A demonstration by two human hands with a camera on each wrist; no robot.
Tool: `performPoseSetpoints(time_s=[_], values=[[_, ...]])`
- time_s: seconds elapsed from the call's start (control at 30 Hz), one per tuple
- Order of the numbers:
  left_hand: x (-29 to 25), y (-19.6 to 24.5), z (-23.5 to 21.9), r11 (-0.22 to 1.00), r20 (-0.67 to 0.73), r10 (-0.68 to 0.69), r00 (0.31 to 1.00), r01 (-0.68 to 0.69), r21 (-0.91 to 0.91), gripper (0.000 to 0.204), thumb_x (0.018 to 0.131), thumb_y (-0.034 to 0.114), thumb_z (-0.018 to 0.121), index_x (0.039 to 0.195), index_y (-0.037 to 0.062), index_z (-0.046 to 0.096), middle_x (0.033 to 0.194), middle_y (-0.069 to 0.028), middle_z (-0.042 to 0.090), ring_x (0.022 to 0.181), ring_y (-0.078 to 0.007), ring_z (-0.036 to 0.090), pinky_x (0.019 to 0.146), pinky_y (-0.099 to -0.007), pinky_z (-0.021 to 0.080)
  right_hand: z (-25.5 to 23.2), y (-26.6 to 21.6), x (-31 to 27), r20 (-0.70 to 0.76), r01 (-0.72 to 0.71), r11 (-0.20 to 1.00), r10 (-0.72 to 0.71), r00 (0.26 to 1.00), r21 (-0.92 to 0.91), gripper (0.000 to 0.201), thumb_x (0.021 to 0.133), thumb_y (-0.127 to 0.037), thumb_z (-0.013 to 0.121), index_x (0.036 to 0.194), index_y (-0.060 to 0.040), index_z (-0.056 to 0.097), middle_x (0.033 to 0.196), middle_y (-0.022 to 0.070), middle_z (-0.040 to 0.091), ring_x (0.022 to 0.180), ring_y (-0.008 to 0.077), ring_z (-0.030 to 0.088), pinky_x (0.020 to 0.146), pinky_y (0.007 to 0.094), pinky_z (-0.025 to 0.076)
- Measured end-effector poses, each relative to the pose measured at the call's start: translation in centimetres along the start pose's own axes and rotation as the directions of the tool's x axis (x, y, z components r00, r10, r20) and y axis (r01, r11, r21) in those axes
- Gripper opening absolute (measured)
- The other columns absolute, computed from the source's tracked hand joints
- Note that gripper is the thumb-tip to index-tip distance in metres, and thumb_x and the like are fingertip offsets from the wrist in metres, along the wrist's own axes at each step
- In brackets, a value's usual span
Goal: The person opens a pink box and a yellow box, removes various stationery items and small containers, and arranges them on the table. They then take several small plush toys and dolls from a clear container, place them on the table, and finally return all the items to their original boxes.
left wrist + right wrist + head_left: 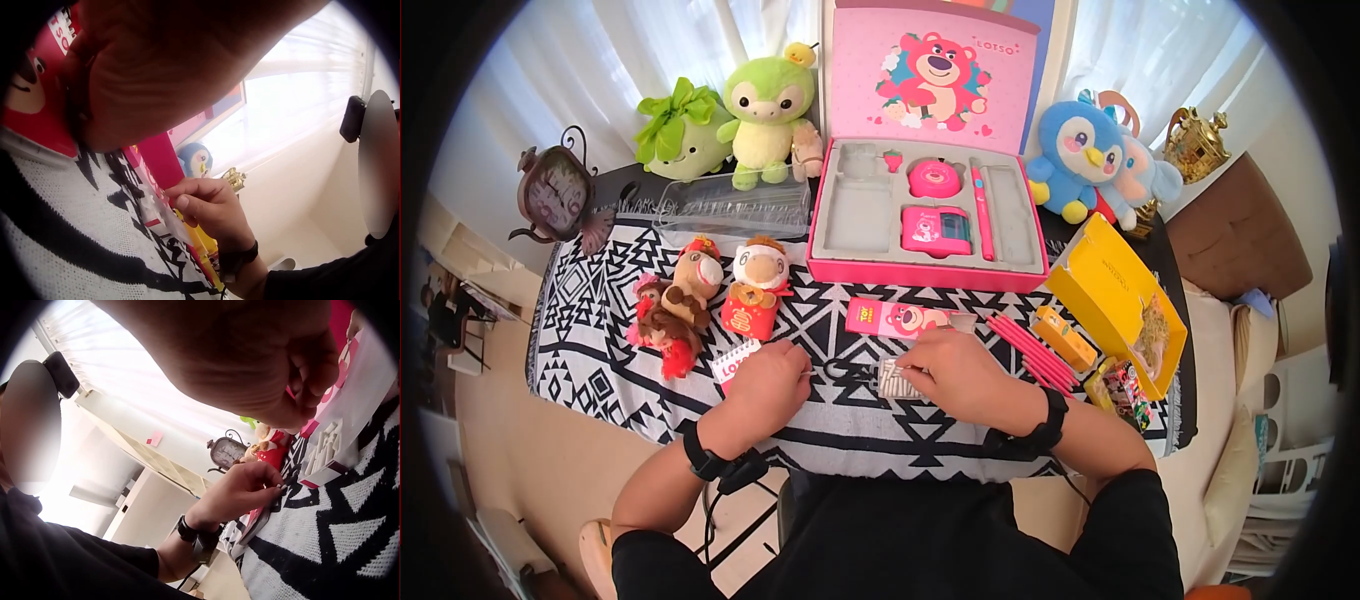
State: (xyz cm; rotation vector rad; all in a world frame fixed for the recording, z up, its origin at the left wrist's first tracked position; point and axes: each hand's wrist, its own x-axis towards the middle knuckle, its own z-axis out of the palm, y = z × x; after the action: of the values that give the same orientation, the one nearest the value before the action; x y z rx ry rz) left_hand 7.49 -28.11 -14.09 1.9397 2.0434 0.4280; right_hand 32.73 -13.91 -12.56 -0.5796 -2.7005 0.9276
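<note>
My left hand (770, 385) pinches a small white stick (283, 486) between thumb and fingertips, low over the patterned cloth. Beside and partly beneath this hand lies a spiral notepad (733, 366) with a pink bear cover, large in the left wrist view. A small see-through box (889, 384) of short white sticks (325, 449) sits between my hands. Over its right side is my right hand (960, 375), fingers bent and fingertips close together at the sticks; I cannot tell whether they hold one. A translucent flap (369, 403) rises beside the box.
Behind my hands lie a pink bear-print pack (890, 317) and an open pink gift box (825, 265) with stationery. Pink pencils (1032, 352), a yellow carton (1065, 340) and a yellow box (1100, 285) are at right. Small plush toys (695, 275) sit at left.
</note>
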Motion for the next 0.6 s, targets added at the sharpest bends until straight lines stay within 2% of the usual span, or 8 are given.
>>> performPoseSetpoints(time_s=[0.1, 0.2, 0.23, 0.3, 0.33, 0.43, 0.57, 0.6], values=[[0.4, 1.3, -0.4, 0.996, 0.026, 0.016, 1.000, -0.014, -0.094, 0.010, 0.085, 0.008, 0.069, 0.091, 0.0005, 0.067, 0.085, -0.0143, 0.066, 0.077, -0.0308, 0.067, 0.070, -0.0401, 0.053, 0.4, -0.4, 0.4, -0.054, 0.004, 1.000, -0.003, 0.999, 0.012, 0.016, 0.090, -0.014, 0.070, 0.100, -0.0030, 0.075, 0.089, 0.0141, 0.068, 0.085, 0.0318, 0.066, 0.078, 0.0420, 0.052], [1.6, 3.9, -0.9, 0.817, 0.149, -0.105, 0.983, 0.171, -0.550, 0.016, 0.093, 0.014, 0.070, 0.098, -0.0005, 0.068, 0.080, -0.0011, 0.066, 0.070, -0.0057, 0.057, 0.063, -0.0248, 0.047, 0.0, -1.4, 1.5, -0.076, 0.024, 0.966, -0.004, 0.997, 0.258, 0.018, 0.089, -0.014, 0.073, 0.100, -0.0006, 0.074, 0.089, 0.0134, 0.072, 0.078, 0.0260, 0.069, 0.073, 0.0378, 0.054], [2.2, 4.6, -0.7, 0.817, 0.145, -0.107, 0.984, 0.170, -0.551, 0.016, 0.093, 0.014, 0.070, 0.098, -0.0005, 0.068, 0.080, -0.0011, 0.066, 0.070, -0.0057, 0.057, 0.063, -0.0248, 0.047, 0.0, -1.5, 1.9, -0.074, 0.027, 0.966, -0.009, 0.997, 0.255, 0.018, 0.089, -0.014, 0.073, 0.100, -0.0006, 0.074, 0.089, 0.0134, 0.072, 0.078, 0.0260, 0.069, 0.073, 0.0378, 0.054], [3.3, 5.6, -0.6, 0.613, 0.223, -0.128, 0.966, 0.254, -0.748, 0.015, 0.096, 0.014, 0.069, 0.102, -0.0003, 0.068, 0.082, 0.0033, 0.065, 0.072, -0.0025, 0.055, 0.063, -0.0226, 0.046, -0.1, -1.5, 2.5, -0.076, -0.087, 0.861, 0.143, 0.987, 0.501, 0.019, 0.087, -0.011, 0.075, 0.101, 0.0020, 0.074, 0.084, 0.0132, 0.073, 0.070, 0.0180, 0.069, 0.067, 0.0317, 0.053], [3.8, 5.3, 0.1, 0.567, 0.243, -0.103, 0.965, 0.258, -0.782, 0.017, 0.099, 0.015, 0.068, 0.106, -0.0005, 0.067, 0.084, 0.0050, 0.065, 0.074, -0.0010, 0.055, 0.063, -0.0211, 0.045, -0.5, -1.3, 2.6, -0.076, -0.088, 0.862, 0.144, 0.987, 0.498, 0.019, 0.087, -0.011, 0.075, 0.101, 0.0020, 0.074, 0.084, 0.0132, 0.073, 0.070, 0.0180, 0.069, 0.067, 0.0317, 0.053], [4.3, 5.7, 0.8, 0.519, 0.237, -0.084, 0.968, 0.246, -0.819, 0.016, 0.100, 0.015, 0.067, 0.104, -0.0003, 0.068, 0.086, 0.0050, 0.065, 0.075, -0.0013, 0.055, 0.064, -0.0216, 0.045, -1.4, -0.4, 2.4, 0.073, -0.263, 0.737, 0.280, 0.957, 0.622, 0.014, 0.089, -0.004, 0.072, 0.101, 0.0038, 0.073, 0.085, 0.0086, 0.072, 0.074, 0.0099, 0.065, 0.066, 0.0254, 0.051], [4.2, 5.8, 1.7, 0.552, 0.273, -0.094, 0.957, 0.279, -0.786, 0.015, 0.098, 0.014, 0.069, 0.102, -0.0004, 0.069, 0.087, 0.0033, 0.065, 0.074, -0.0028, 0.055, 0.066, -0.0226, 0.046, -1.2, 0.8, 1.4, 0.017, -0.238, 0.844, 0.263, 0.965, 0.481, 0.012, 0.089, -0.005, 0.073, 0.097, 0.0032, 0.074, 0.081, 0.0087, 0.071, 0.070, 0.0109, 0.065, 0.065, 0.0263, 0.051], [3.8, 5.8, 1.8, 0.642, 0.223, -0.087, 0.971, 0.226, -0.733, 0.015, 0.097, 0.014, 0.070, 0.101, -0.0003, 0.070, 0.086, 0.0014, 0.064, 0.075, -0.0049, 0.056, 0.066, -0.0238, 0.047, -1.2, 1.1, 1.2, -0.011, -0.205, 0.871, 0.235, 0.972, 0.447, 0.011, 0.088, -0.005, 0.073, 0.096, 0.0027, 0.074, 0.079, 0.0090, 0.071, 0.069, 0.0116, 0.065, 0.064, 0.0270, 0.052]])
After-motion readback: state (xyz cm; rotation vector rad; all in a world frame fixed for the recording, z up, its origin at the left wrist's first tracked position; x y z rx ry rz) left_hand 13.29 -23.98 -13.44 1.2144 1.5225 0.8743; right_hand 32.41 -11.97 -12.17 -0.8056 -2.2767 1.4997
